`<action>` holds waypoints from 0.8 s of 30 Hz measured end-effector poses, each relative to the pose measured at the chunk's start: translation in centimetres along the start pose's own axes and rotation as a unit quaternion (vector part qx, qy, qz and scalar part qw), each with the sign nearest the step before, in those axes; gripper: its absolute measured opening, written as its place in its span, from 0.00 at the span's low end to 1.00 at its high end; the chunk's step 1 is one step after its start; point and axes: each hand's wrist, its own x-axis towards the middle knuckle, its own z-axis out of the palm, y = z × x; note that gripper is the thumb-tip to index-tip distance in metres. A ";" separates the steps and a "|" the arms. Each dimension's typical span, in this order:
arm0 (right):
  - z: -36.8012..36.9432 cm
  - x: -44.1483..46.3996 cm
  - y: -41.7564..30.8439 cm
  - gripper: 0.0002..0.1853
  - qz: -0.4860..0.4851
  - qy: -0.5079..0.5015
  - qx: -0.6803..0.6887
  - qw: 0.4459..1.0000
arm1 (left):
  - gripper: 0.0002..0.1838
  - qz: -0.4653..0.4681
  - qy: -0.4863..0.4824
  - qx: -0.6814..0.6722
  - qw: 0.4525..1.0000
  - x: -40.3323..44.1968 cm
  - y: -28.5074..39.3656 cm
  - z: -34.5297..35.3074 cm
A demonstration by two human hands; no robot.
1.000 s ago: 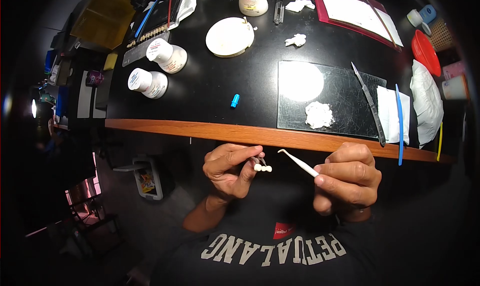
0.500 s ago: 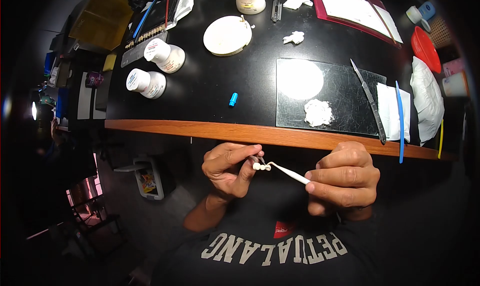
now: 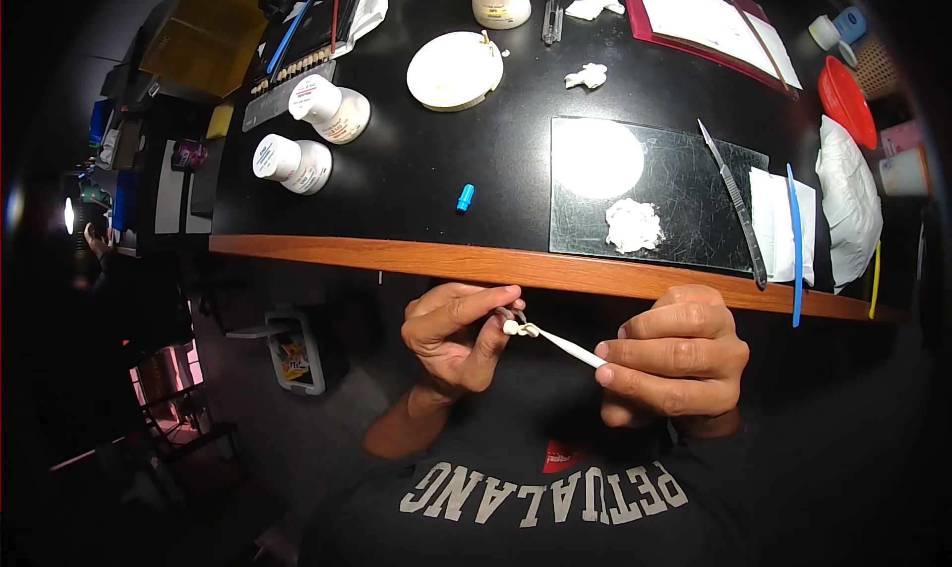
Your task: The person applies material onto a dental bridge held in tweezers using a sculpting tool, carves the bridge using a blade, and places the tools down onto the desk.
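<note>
My left hand (image 3: 458, 337) pinches a small row of tooth-shaped white crowns (image 3: 511, 327) between thumb and fingertips, just off the table's front edge. A thin greyish loop shows beside the crowns; I cannot tell what it is. A slender white dental tool (image 3: 575, 351) lies in the closed fingers of my right hand (image 3: 679, 357). Its thin tip points left and meets or overlaps the crowns. On the table above the right hand, a glass slab (image 3: 694, 185) carries a heap of white powder or paste (image 3: 633, 226).
A scalpel (image 3: 734, 200) and a blue strip (image 3: 794, 240) lie at the right. White bottles (image 3: 332, 109) and a round white dish (image 3: 451, 71) stand farther back. A small blue cap (image 3: 465, 198) sits near the wooden table edge (image 3: 446, 258). Another person's hand (image 3: 96, 240) shows far left.
My right hand has shifted slightly left, bringing the tool's tip closer over the crowns. My left hand stays in place, with the crowns turned slightly.
</note>
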 end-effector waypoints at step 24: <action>0.1 -0.4 -0.1 0.12 0.008 0.017 -0.019 1.000 | 0.13 -0.006 0.003 0.008 1.000 -0.3 -0.1 0.0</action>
